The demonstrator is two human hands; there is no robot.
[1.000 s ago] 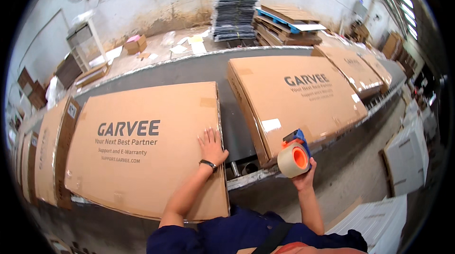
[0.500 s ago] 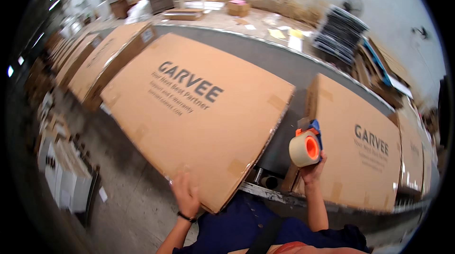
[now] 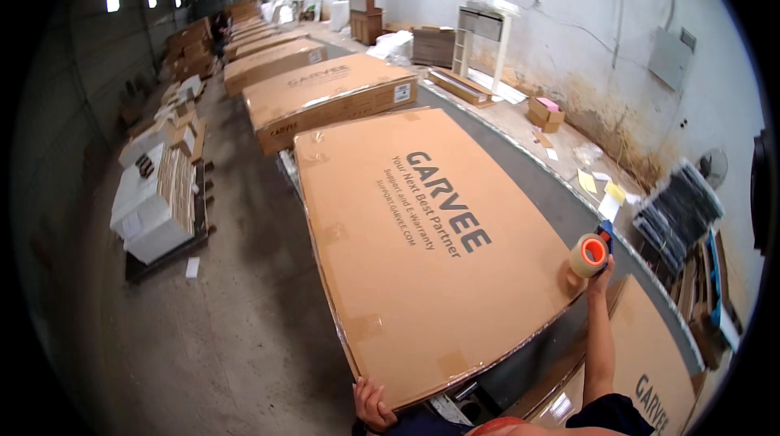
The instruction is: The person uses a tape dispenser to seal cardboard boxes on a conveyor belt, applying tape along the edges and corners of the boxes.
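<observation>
My left hand (image 3: 374,406) sits low in my head view, just left of the middle, with the fingers (image 3: 362,391) pointing up and slightly bent; most of the arm behind it is out of sight. I hold my right hand (image 3: 600,280) higher and farther forward, its fingers curled in a grip, though I can't make out each one. My bare right forearm (image 3: 600,347) rises almost straight from a dark sleeve (image 3: 615,414).
</observation>
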